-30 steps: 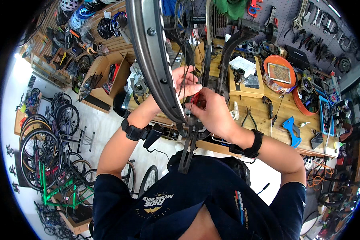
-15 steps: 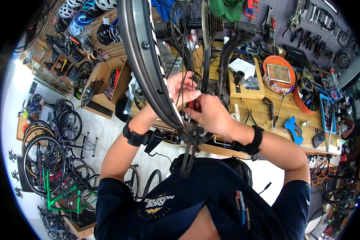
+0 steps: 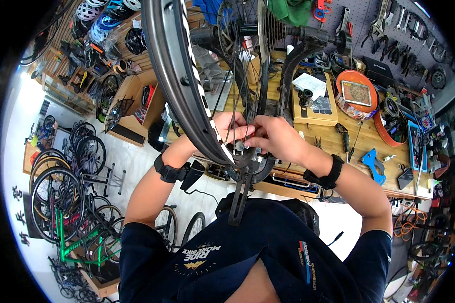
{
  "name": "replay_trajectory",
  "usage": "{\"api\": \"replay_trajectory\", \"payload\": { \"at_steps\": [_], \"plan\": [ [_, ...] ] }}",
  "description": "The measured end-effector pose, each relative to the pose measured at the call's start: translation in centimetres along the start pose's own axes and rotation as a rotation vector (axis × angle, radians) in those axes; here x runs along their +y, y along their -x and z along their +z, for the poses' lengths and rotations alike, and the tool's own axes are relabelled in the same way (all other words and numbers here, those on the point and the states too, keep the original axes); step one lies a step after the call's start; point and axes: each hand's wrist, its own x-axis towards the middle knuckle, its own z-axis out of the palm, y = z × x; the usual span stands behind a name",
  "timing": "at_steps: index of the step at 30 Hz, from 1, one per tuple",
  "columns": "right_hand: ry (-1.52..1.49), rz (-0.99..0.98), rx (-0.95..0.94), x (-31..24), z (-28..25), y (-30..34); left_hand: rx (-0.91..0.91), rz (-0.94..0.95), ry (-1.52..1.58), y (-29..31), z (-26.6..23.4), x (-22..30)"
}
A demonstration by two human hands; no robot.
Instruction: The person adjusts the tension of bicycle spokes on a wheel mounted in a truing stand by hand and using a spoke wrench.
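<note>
The right hand is pinching a small red piece between thumb and forefinger, as far as I am seeing. The left hand is reaching among the spokes, its fingertips nearly meeting the right ones; whether it is gripping a spoke, I cannot tell. The red piece is lying just right of the wheel's rim, near its lower end, and the right hand is being the nearer one. Its long axis is hiding behind the fingers. The spokes are running steeply upward from there, thin and dark. The rim is curving toward the upper left, smooth, grey-black, with a black-and-white edge. A thick black metal arm is rising beyond the hands, and a slotted bar is pointing toward the dark shirt.
</note>
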Motion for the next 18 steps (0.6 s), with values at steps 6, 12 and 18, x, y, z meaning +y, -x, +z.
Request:
{"api": "replay_trajectory", "payload": {
  "at_steps": [6, 12, 18],
  "plan": [
    [0.041, -0.006, -0.24, 0.9, -3.7, -0.4, -0.038, -0.104, 0.068, 0.0, 0.3, 0.0],
    [-0.321, -0.017, 0.087, 2.8, -3.7, -3.0, 0.272, -0.019, -0.277, 0.0, 2.1, 1.2],
    [-0.315, -0.076, 0.041, 1.8, -2.7, -4.1, -0.009, 0.053, 0.356, 0.9, 1.3, -0.2]
  ]
}}
